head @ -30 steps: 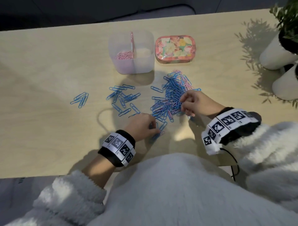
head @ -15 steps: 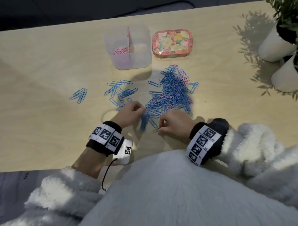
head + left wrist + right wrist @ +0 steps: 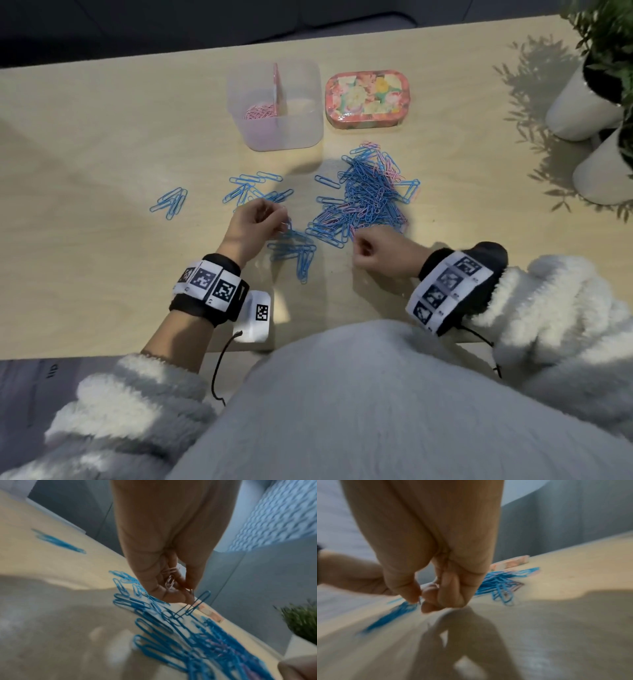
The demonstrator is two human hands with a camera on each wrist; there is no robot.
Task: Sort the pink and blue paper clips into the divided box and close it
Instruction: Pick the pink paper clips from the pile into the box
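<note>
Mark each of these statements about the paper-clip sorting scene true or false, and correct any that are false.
1. The divided box holds pink clips in its left compartment. True.
2. The floral lid is on the box. False: it lies on the table to the right of the box.
3. The left hand holds pink clips. True.
4. The right compartment is full of blue clips. False: no blue clips show in it; they lie on the table, mostly in the big pile.
5. The right hand lies flat and open. False: its fingers are curled.
</note>
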